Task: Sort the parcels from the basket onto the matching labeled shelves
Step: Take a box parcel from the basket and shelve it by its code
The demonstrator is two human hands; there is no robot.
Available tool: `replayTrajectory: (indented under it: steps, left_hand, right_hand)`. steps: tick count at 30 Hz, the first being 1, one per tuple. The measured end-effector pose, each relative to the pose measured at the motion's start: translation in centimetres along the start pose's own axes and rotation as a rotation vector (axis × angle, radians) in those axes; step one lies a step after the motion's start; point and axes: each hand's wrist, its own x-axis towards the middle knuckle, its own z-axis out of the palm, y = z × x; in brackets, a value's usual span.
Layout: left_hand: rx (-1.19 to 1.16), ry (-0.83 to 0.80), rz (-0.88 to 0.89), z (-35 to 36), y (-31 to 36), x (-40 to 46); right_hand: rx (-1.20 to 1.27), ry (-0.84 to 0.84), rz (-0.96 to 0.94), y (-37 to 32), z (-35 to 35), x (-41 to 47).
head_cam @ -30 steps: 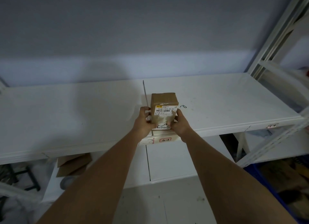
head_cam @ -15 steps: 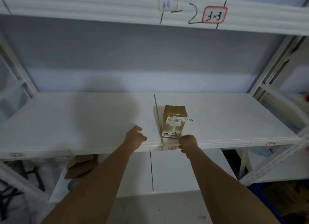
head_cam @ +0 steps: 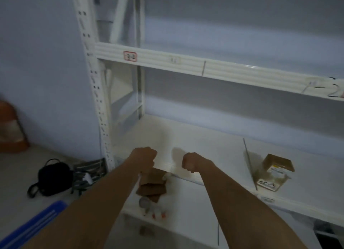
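Left hand [head_cam: 144,156] and right hand [head_cam: 190,162] are clenched, nothing held | bare shelf [head_cam: 214,148] edge is seen beyond both | parcel [head_cam: 275,171] is set right of right hand, behind divider [head_cam: 249,163] | labels blurred

A red-framed label [head_cam: 130,56] on the upper shelf beam [head_cam: 223,70] reads "3-2"; other labels are blurred.

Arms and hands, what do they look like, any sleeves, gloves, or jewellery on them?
Both forearms are bare, with no sleeves in view. The left hand and right hand wear no gloves; no watch, ring or band shows, though the picture is dim and blurred.
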Motion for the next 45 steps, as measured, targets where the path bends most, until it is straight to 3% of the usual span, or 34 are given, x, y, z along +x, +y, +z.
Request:
replayTrajectory:
  steps: [5, 12, 16, 23, 29, 32, 45]
  left_hand:
    - [0.093, -0.083, -0.152, -0.6, -11.4, -7.6]
    - [-0.035, -0.254, -0.437, 2.4, -23.6, -15.4]
    - [-0.059, -0.328, -0.594, 4.0, -29.5, -18.0]
    - [-0.141, -0.328, -0.856, 8.1, -39.4, -20.0]
    - [-0.276, -0.436, -0.961, 15.0, -43.6, -21.5]
    - [-0.331, -0.473, -0.993, 18.5, -45.6, -22.9]
    - [-0.472, -0.517, -0.977, 35.6, -58.6, -25.2]
  right_hand:
    - [-0.209, -0.003, -0.272, -14.0, 3.3, 1.6]
    - [-0.361, -0.123, -0.546, -29.6, 7.8, 4.5]
    - [-0.455, -0.199, -0.630, -38.2, 10.3, 7.0]
    - [-0.392, -0.261, -0.774, -51.3, 15.6, 11.1]
    - [-0.672, -0.381, -0.926, -54.7, 25.2, 15.8]
    - [-0.700, -0.429, -0.968, -56.1, 28.6, 17.0]
    - [-0.715, -0.527, -0.816, -63.6, 46.5, 24.2]
